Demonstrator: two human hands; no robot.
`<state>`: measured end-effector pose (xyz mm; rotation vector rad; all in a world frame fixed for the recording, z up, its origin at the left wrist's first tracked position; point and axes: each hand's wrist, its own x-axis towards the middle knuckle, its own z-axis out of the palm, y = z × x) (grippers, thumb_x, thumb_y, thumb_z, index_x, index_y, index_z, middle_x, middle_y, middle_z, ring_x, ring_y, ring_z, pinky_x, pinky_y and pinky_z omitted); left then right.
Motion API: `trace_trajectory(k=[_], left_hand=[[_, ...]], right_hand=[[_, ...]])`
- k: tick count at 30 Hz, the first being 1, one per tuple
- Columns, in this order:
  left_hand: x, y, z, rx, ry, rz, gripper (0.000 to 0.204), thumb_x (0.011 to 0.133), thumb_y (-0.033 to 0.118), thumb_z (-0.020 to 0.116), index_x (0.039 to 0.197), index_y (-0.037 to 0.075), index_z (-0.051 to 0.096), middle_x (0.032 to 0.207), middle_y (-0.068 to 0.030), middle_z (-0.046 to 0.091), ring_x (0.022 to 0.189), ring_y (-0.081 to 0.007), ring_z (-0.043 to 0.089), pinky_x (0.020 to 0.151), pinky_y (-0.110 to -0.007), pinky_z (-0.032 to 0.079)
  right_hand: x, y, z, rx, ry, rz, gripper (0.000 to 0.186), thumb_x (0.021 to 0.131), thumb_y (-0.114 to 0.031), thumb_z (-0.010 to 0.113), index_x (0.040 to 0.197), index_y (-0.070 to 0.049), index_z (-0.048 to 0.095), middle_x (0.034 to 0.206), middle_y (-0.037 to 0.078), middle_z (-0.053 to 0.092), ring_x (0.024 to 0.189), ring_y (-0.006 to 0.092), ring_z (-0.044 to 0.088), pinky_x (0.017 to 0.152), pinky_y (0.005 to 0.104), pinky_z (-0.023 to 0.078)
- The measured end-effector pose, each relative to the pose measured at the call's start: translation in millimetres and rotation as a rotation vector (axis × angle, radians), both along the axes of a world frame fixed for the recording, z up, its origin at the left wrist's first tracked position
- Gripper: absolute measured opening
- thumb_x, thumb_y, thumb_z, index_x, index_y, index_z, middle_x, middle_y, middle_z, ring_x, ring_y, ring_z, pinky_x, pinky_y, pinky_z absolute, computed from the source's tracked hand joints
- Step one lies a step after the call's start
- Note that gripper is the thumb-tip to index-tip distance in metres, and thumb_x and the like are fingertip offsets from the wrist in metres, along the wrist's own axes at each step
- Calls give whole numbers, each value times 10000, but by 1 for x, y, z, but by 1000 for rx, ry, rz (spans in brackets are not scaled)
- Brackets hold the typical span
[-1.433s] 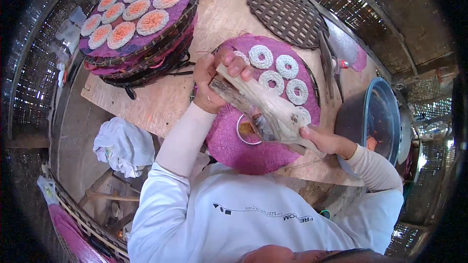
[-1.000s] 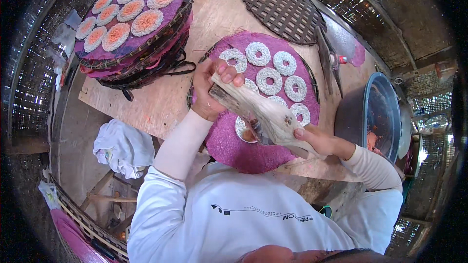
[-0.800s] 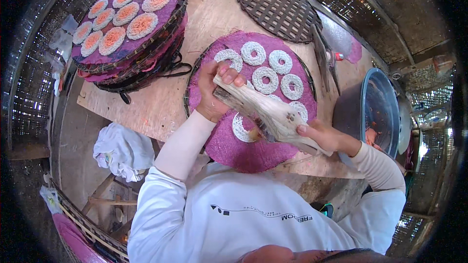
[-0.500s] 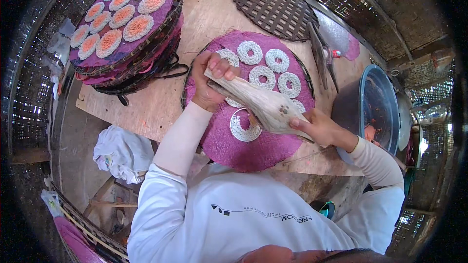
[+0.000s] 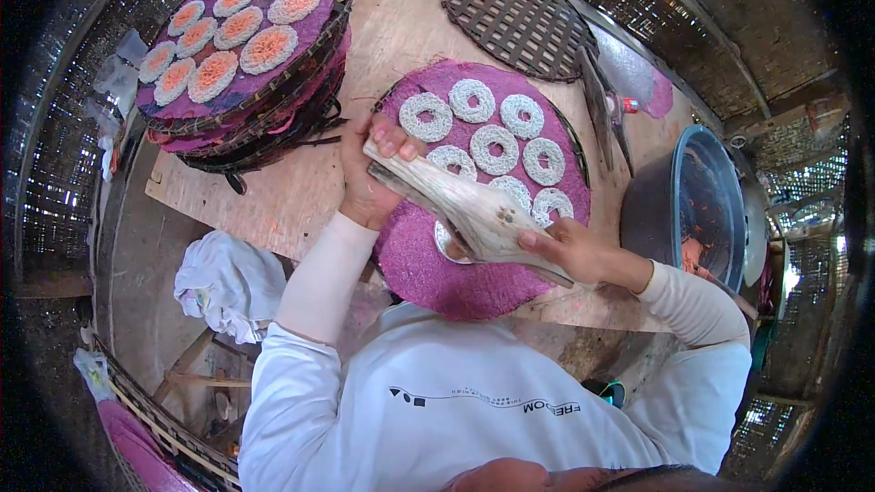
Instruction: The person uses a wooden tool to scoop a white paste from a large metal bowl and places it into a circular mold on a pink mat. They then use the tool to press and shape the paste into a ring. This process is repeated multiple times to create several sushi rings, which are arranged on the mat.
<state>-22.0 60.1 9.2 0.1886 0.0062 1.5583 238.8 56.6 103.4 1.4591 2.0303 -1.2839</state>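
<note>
A pale, worn wooden hand press (image 5: 488,211) slants over the near part of a purple cloth (image 5: 456,278) that lies on a round woven tray. My left hand (image 5: 375,169) is closed around its upper left end, and my right hand (image 5: 574,253) around its lower right end. Several white rings of fine strands (image 5: 493,149) lie on the cloth beyond the press. Beneath the press, another white ring (image 5: 448,241) shows only in part. The underside of the press is hidden.
At the left rises a stack of round trays (image 5: 264,100) with white, orange-centred discs on top. An upturned open-weave tray (image 5: 519,23) lies at the back. To the right stand a dark wooden tool (image 5: 597,109) and a grey-blue tub (image 5: 652,210) with orange filling. White cloth (image 5: 228,282) hangs at lower left.
Both hands have moved the press toward me and to the left. It now covers more of the nearest ring and uncovers rings farther back.
</note>
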Motion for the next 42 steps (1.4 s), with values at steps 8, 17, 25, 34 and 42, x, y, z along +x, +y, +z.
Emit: trace_trajectory(k=[8, 17, 25, 34, 42], left_hand=[[18, 4, 25, 310, 566, -58, 560, 744, 492, 532, 1127, 85, 495, 871, -32, 492, 868, -202, 480, 755, -329, 382], [46, -22, 70, 534, 1699, 298, 604, 571, 158, 769, 1086, -7, 500, 1087, -119, 575, 982, -230, 570, 848, -342, 442], [15, -44, 57, -85, 1329, 485, 546, 550, 35, 779, 1026, -22, 517, 988, -97, 591, 872, -160, 574, 771, -286, 465], [-2, -56, 34, -166, 1247, 575, 412, 653, -98, 645, 1028, -11, 498, 906, -72, 581, 777, -161, 583, 647, -273, 498], [7, -50, 29, -157, 1212, 530, 446, 655, -66, 662, 1058, 15, 490, 948, -69, 570, 823, -156, 575, 681, -268, 492]], right_hand=[[57, -6, -6, 197, 318, -99, 679, 789, -601, 463, 625, 46, 587, 496, 63, 496, 480, 128, 464, 454, 333, 367], [18, -8, -45, -485, 980, -631, 550, 815, -487, 523, 1034, 18, 539, 849, 104, 576, 794, 112, 529, 671, 271, 421], [-20, -26, -90, 765, 309, 301, 830, 652, -419, 699, 1314, -87, 324, 1260, 194, 412, 1155, 369, 400, 958, 434, 313], [16, -14, -43, 770, 463, 283, 907, 580, -386, 756, 1315, -108, 304, 1267, 124, 435, 1228, 325, 328, 1032, 554, 75], [65, -42, -71, 721, 255, 285, 903, 603, -359, 735, 1340, -117, 273, 1257, 98, 441, 1229, 282, 335, 1029, 561, 110]])
